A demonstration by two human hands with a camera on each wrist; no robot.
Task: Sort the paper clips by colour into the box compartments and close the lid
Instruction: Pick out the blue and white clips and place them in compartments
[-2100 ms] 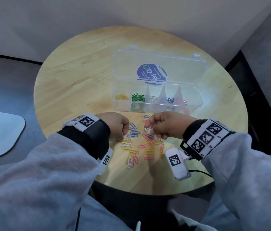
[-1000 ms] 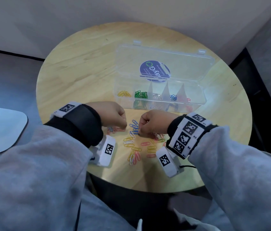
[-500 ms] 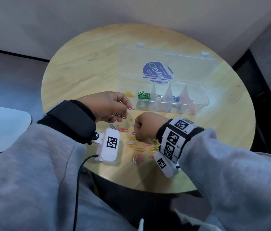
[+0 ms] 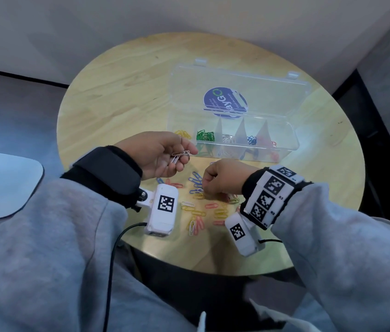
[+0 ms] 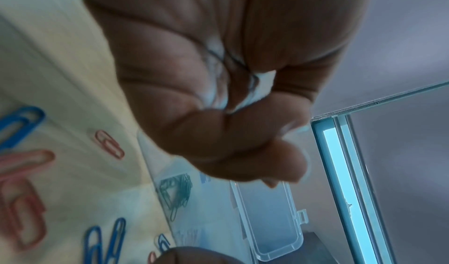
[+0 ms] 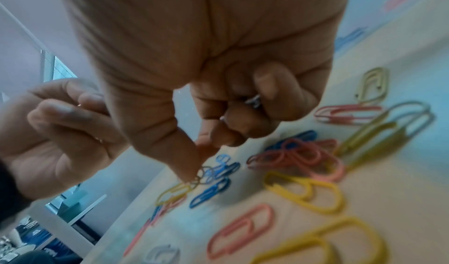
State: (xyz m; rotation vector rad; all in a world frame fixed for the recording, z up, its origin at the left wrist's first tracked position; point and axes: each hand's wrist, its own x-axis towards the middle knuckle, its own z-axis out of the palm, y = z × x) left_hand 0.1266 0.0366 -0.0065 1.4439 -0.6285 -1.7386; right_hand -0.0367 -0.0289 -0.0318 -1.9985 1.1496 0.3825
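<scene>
We see the left hand [image 4: 163, 154] raised off the table [image 4: 117, 101], turned palm-up just in front of the box [image 4: 287, 140]. Its fingers curl round a few white clips [image 4: 180, 156], thumb pinching them against the fingertips; in the left wrist view the same curled fingers [image 5: 218, 143] show pale clips in the crease of the palm, blurred.

The right hand [image 4: 222, 179] sits lower, knuckles up, over the far end of the loose clips [image 4: 203, 207]. In the right wrist view its thumb and forefinger come together at a clip [image 6: 201, 174] on the pile; it is small and blurred, so we cannot tell its colour, nor whether it is off the wood. The other fingers [image 6: 274, 95] are folded into the palm, and something pale and metallic shows among them; whether that is a clip we cannot tell.

The loose clips, blue, red, yellow and white, lie on the table between the two wrists, near the front edge. The box stands beyond the hands with its lid [image 4: 237, 92] laid open behind it. From left to right its compartments hold yellow [image 4: 182, 134], green [image 4: 205, 136], white [image 4: 228, 139], blue [image 4: 251, 139] and red [image 4: 269, 143] clips.

The two hands are close but not touching.
</scene>
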